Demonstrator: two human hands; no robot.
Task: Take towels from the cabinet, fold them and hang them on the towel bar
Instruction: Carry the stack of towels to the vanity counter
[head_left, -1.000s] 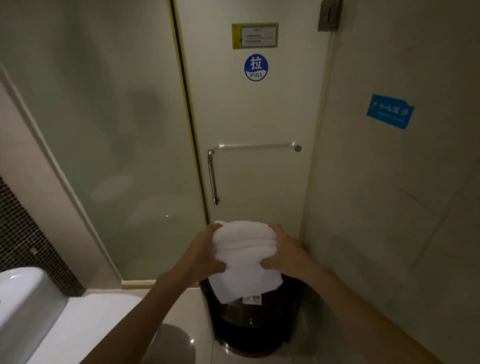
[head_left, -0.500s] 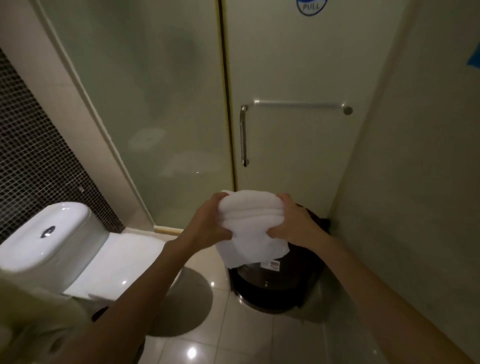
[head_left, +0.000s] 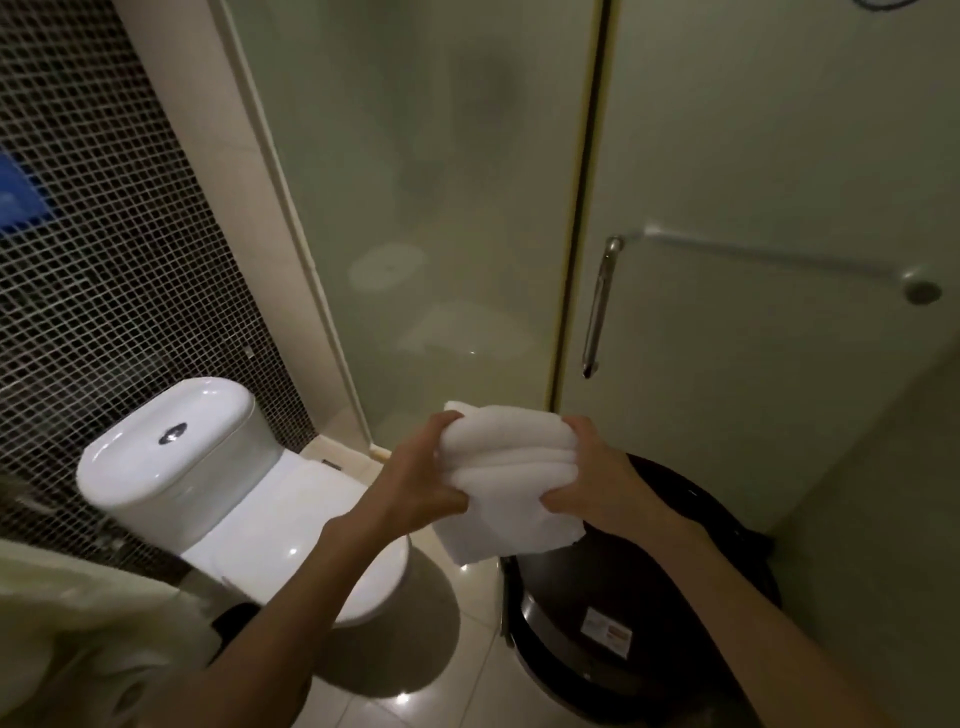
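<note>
— Left side, item by item?
— Dark mosaic wall (head_left: 104, 260) with a blue sign (head_left: 21, 202). White toilet (head_left: 171, 441), lid down, on glossy pale floor tiles (head_left: 457, 649). Pale cloth (head_left: 78, 623) in the bottom left corner, blurred.

— Middle?
— Frosted glass panel (head_left: 415, 208). In front of it is one folded white towel (head_left: 514, 467), held in the air over the floor and the near rim of a dark round bin (head_left: 623, 623). The left hand (head_left: 415, 478) grips its left end and the right hand (head_left: 597, 478) its right end. Fingers curl round the folds, and the hands are apart with the towel between them. A loose flap hangs below.

— Right side?
— Glass door (head_left: 727, 130) with an upright metal handle (head_left: 597, 306) and a horizontal bar (head_left: 769, 254). The towel is lower, well apart from the bar. Pale tiled wall (head_left: 883, 519) at the edge.
</note>
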